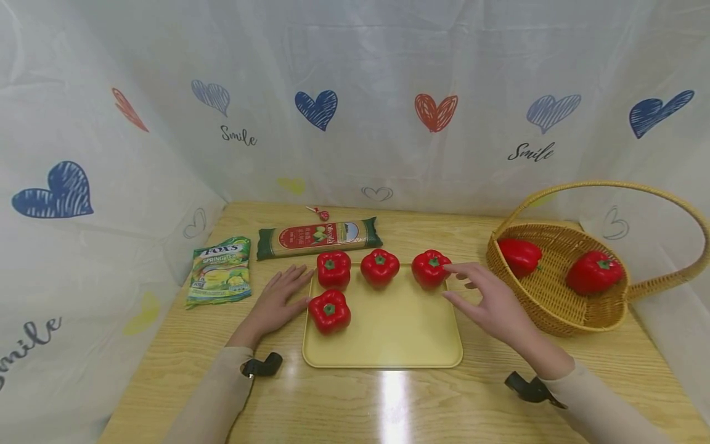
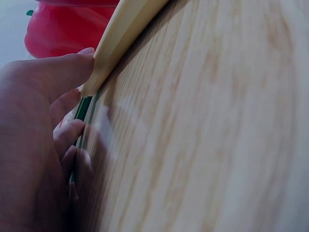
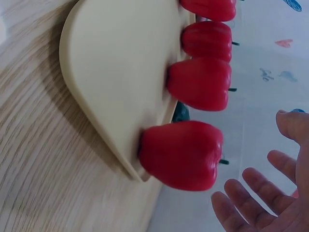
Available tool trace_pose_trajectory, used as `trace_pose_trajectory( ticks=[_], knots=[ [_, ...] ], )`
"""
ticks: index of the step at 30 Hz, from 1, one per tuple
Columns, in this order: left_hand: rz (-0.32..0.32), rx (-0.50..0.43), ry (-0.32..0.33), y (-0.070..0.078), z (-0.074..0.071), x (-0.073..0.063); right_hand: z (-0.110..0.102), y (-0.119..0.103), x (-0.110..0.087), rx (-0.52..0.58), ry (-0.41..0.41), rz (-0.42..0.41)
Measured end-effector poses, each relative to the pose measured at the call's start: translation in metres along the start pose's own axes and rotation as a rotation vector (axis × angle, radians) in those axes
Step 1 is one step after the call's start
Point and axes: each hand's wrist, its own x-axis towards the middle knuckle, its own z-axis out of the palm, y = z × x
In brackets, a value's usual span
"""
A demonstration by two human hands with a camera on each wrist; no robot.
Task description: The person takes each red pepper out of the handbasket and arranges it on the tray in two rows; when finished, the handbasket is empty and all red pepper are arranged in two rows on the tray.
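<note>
A yellow tray [image 1: 394,336] carries several red bell peppers, standing stem-up: three along its back edge and another bell pepper [image 1: 330,312] near the left edge. My left hand [image 1: 280,302] lies at the tray's left side, fingers extended; its thumb touches the rim [image 2: 108,58] in the left wrist view. My right hand [image 1: 488,305] hovers by the back right bell pepper [image 1: 429,269], fingers spread and holding nothing. In the right wrist view a gap shows between that pepper [image 3: 183,155] and the fingers [image 3: 251,193].
At the right stands a wicker basket [image 1: 546,308] with a tall handle, two red bell peppers [image 1: 593,272] inside. Behind the tray lie a spaghetti pack [image 1: 299,240] and a lollipop [image 1: 323,215]. A green candy bag [image 1: 220,271] lies at left. A printed curtain [image 1: 371,148] hangs behind the table.
</note>
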Motion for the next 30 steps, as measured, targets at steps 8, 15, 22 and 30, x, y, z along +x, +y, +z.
trace_pose_trajectory(
  ticks=[8,15,22,30],
  knots=[
    [0.001,0.005,0.003,-0.001,0.000,0.000,-0.010,0.011,-0.006,-0.018,0.023,0.034],
    [-0.002,0.004,0.002,-0.001,0.000,0.000,-0.016,0.016,-0.009,-0.021,0.034,0.058],
    [0.001,0.002,0.002,0.000,0.000,0.000,-0.023,0.024,-0.013,-0.048,0.080,0.079],
    [0.001,0.007,0.002,0.001,0.000,0.000,-0.032,0.032,-0.017,-0.052,0.096,0.104]
  ],
)
